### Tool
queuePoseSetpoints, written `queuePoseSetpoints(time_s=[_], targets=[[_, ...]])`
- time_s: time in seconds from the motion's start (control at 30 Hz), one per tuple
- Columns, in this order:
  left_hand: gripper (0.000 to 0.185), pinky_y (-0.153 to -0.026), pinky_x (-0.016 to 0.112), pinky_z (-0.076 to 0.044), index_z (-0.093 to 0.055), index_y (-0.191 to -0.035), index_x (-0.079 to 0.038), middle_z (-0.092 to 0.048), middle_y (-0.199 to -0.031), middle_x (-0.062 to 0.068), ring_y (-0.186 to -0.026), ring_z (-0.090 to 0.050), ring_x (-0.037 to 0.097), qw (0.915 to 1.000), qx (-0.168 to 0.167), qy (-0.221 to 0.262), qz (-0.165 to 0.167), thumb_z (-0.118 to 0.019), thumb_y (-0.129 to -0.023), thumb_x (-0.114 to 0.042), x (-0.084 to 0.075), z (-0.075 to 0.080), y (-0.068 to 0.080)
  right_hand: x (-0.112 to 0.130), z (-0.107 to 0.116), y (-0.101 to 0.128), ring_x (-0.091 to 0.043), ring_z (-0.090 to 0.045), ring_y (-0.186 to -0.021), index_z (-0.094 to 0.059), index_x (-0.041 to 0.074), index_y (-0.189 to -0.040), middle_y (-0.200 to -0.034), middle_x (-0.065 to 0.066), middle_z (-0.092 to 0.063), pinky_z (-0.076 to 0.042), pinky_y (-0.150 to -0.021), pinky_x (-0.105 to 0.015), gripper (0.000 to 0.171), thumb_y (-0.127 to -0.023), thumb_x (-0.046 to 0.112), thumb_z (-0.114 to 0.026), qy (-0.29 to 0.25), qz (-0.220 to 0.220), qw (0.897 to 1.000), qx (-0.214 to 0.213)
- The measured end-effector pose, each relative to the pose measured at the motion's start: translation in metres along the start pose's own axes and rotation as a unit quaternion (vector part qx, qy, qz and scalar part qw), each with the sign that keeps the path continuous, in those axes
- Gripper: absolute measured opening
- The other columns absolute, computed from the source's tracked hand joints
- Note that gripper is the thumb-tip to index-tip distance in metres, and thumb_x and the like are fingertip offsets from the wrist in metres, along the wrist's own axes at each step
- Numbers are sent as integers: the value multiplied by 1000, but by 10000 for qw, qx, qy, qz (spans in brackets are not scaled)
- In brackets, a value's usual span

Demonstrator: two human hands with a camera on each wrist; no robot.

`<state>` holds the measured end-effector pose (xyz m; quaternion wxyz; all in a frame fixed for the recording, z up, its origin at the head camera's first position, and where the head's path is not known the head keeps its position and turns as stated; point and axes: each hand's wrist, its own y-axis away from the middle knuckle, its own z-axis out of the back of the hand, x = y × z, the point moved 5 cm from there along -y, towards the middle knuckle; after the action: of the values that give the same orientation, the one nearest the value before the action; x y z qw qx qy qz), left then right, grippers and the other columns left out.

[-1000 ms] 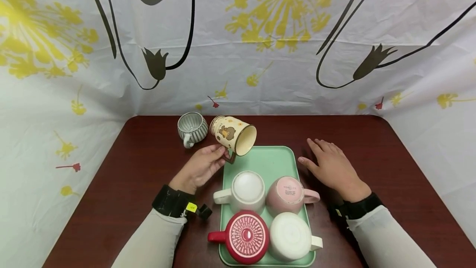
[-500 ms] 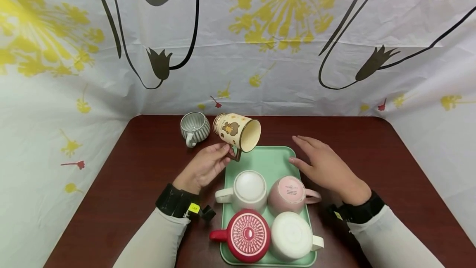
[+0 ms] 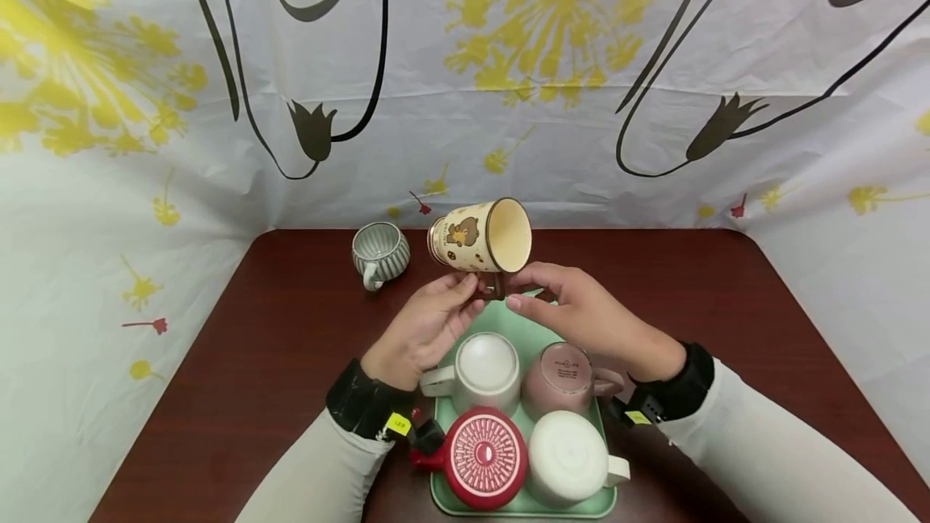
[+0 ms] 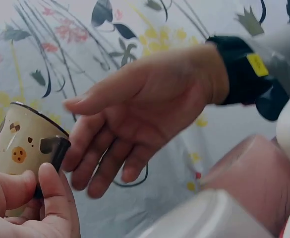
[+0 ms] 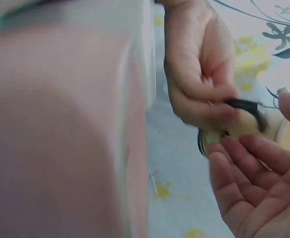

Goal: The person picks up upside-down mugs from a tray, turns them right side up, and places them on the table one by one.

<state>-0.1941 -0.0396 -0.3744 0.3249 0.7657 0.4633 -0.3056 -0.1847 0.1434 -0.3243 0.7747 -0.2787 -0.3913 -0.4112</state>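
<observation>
Your left hand [image 3: 421, 329] pinches the dark handle of the cream mug [image 3: 479, 236] and holds it in the air, tipped on its side, above the far end of the green tray [image 3: 536, 321]. The mug has a dark rim, a pale yellow inside and small brown cartoon figures and cookie spots on its wall; its mouth faces right and a little toward you. Your right hand [image 3: 581, 317] is close beside it, with fingers loosely extended, its fingertips [image 3: 517, 303] just under the handle. From the head view you cannot tell whether they touch the mug.

The left wrist view shows what the head view hides: your thumb and forefinger [image 4: 55, 198] clamp the handle, and the right hand [image 4: 145, 119] is spread open with a gap between its fingers and the mug [image 4: 23, 144]. The right wrist view is mostly filled by a blurred pink mug [image 5: 60, 134], with both hands and a bit of the cream mug [image 5: 244, 126] at the right edge.

On the tray's near part four mugs stand upside down: a white mug [image 3: 483, 370] and the pink mug [image 3: 567, 378] nearest the held one, a red mug [image 3: 483, 458] and another white mug [image 3: 570, 458] nearest you. The tray's far end, under the cream mug, is bare green. A grey striped cup [image 3: 379, 253] stands upright on the brown table [image 3: 276, 321], left of the tray's far end. Bare tabletop lies on both sides of the tray, and the patterned curtain [image 3: 581, 63] closes in the table's far edge.
</observation>
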Motion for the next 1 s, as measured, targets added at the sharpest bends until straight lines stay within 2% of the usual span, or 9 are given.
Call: queuePoseSetpoints(time_s=[0.1, 0.2, 0.33, 0.5, 0.67, 0.77, 1.0], targets=[[19, -83, 14, -54, -59, -113, -6, -64, -105, -1, -92, -64, 6, 9999, 128, -65, 40, -41, -111, -4, 2, -10, 1, -2, -2, -4, -20, -67, -113, -74, 14, -122, -121, -3, -74, -57, -91, -32, 23, -102, 24, -69, -710, -365, 9966, -179], [20, -82, 14, -54, -56, -123, -1, -67, -103, -1, -92, -66, 6, 9993, 204, -297, 33, -41, -111, -4, 3, -17, 2, -4, -2, -5, -21, -67, -105, -75, 8, -118, -114, -5, -76, -56, -89, -31, 24, -101, 24, -70, -1182, -605, 9902, -425], [23, -79, 15, -55, -55, -128, 5, -70, -100, -2, -90, -69, 6, 9985, 127, -541, -12, -46, -110, -5, 4, -21, 1, -6, 0, -6, -17, -66, -98, -75, 2, -113, -105, 1, -77, -55, -88, -32, 27, -101, 26, -70, -1707, -839, 9792, -702], [26, -77, 18, -58, -59, -126, 10, -72, -95, 0, -83, -71, 9, 9967, -286, -750, -92, -56, -107, -6, 6, -19, -2, -13, -1, -7, -14, -65, -90, -73, 3, -103, -94, 6, -74, -54, -89, -29, 18, -102, 20, -68, -2518, -1033, 9584, -858], [26, -76, 19, -59, -61, -125, 13, -71, -91, 0, -77, -67, 10, 9916, -542, -1156, -194, -58, -105, -4, 8, -17, -3, -17, -6, -8, -9, -70, -96, -72, 3, -105, -98, 4, -75, -58, -91, -25, 11, -103, 8, -63, -3426, -1026, 9305, -792], [25, -75, 19, -58, -61, -125, 12, -70, -89, -1, -79, -67, 10, 9888, -501, -1394, -205, -57, -105, -4, 7, -17, -3, -17, -8, -8, -8, -71, -100, -72, 4, -106, -100, 3, -75, -59, -92, -24, 12, -104, 4, -60, -3690, -985, 9211, -753], [17, -71, 22, -53, -65, -114, 3, -70, -87, -4, -83, -66, 9, 9813, -309, -1901, -25, -60, -105, -11, 7, -14, -1, -16, -9, -6, -8, -70, -96, -71, 6, -104, -98, 3, -74, -58, -88, -22, 13, -104, 4, -58, -3765, -977, 9190, -651]])
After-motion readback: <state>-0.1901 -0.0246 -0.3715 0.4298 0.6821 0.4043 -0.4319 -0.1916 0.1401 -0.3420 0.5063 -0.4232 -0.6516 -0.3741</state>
